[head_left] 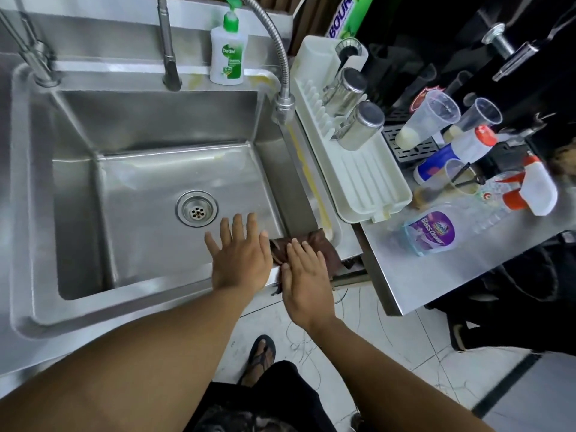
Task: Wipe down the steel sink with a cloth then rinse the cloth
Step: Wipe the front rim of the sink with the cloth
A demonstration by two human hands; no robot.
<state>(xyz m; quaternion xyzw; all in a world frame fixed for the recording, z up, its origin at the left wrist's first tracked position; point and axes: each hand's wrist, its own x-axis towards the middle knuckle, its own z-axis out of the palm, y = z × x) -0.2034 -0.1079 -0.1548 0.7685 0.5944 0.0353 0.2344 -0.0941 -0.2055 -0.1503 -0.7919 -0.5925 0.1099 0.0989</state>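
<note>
Your left hand: fingers spread, released, above the sink front rim | your right hand: straight fingers resting on brown cloth, not clenched

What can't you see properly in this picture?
Head view:
- Brown cloth: partly covered by the right hand.
- Faucet: top cut off by the upper edge.
- Green box: name cut by the edge.
- Spray bottle: blurred, label unreadable.
</note>
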